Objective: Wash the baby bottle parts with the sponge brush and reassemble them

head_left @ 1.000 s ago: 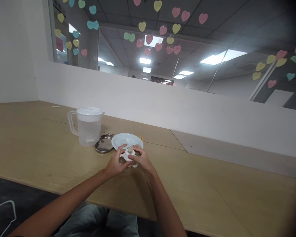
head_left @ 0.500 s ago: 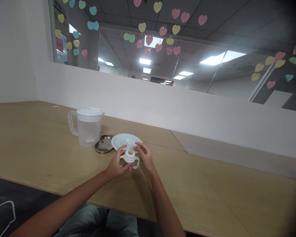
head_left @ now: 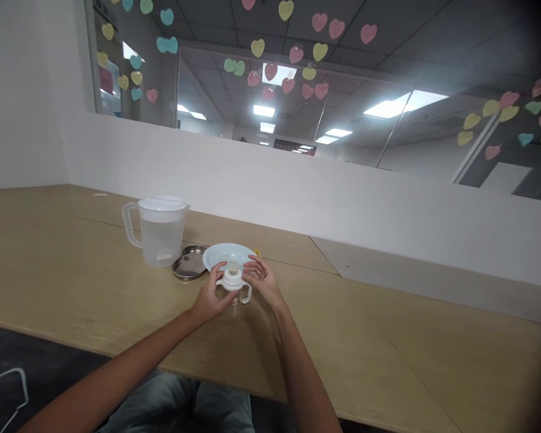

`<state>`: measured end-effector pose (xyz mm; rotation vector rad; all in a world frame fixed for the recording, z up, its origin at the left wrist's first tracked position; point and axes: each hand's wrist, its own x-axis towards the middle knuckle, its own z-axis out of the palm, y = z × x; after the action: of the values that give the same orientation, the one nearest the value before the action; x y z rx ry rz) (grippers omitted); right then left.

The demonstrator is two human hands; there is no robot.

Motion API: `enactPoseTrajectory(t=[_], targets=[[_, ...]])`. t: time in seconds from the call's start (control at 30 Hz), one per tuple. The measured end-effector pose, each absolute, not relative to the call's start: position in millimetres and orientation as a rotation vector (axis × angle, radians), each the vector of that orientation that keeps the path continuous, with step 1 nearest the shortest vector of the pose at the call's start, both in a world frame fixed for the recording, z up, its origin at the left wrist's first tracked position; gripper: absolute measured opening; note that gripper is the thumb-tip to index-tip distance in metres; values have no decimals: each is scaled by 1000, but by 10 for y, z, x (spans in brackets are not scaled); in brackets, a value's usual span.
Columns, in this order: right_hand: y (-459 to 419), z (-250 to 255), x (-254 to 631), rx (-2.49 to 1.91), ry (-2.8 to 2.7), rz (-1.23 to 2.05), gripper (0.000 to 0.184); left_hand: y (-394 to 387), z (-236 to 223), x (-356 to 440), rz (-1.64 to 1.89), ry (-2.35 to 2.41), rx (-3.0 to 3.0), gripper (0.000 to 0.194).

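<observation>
A clear baby bottle [head_left: 233, 294] with a white collar [head_left: 232, 278], white side handles and a pale nipple [head_left: 233, 266] stands nearly upright before me. Around its left side wraps my left hand [head_left: 211, 299], thumb across the front and fingers behind the left handle. My right hand [head_left: 264, 281] is at the collar's right side, fingers bent but apart, thumb close to the collar; whether it touches cannot be made out. Just behind the bottle lies a pale blue-white dish [head_left: 214, 255], partly hidden by my hands and the bottle.
Left of the dish lies a shiny metal kidney tray [head_left: 190, 264]. A lidded translucent pitcher [head_left: 162, 237] holding clear liquid stands farther left. Something small and yellow [head_left: 257, 253] shows behind the dish. The wooden table [head_left: 94, 282] meets a white wall [head_left: 252, 183] at the back.
The bottle has tipped to a more upright pose and shifted slightly left, still in my left hand. My right fingers have moved from beside the nipple to the collar's right side.
</observation>
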<state>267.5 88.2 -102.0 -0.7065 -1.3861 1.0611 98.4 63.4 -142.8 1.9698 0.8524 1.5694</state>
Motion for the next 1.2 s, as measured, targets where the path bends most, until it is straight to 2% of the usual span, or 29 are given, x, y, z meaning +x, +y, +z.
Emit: enactPoseTrajectory(t=[0.2,0.37,0.57,0.93,1.2], targets=[[856,-1021,2634,-743,-1420,1121,42,646,-1435,988,1549,856,1967,67],[780,-994,2592,-762,-1516,1157,50,651,-1434,989,1575,832,1937,66],[776,-981,2608,-755,-1460,1214,43,651,-1431,988,1567,840,1941,66],[776,-964,2627,-606,-1260,1338,54,634,-1406,993,1564,793,1985,65],[712,-868,2638,-528,-1317,1288,51,651,-1442,988,1542,812,1990,65]])
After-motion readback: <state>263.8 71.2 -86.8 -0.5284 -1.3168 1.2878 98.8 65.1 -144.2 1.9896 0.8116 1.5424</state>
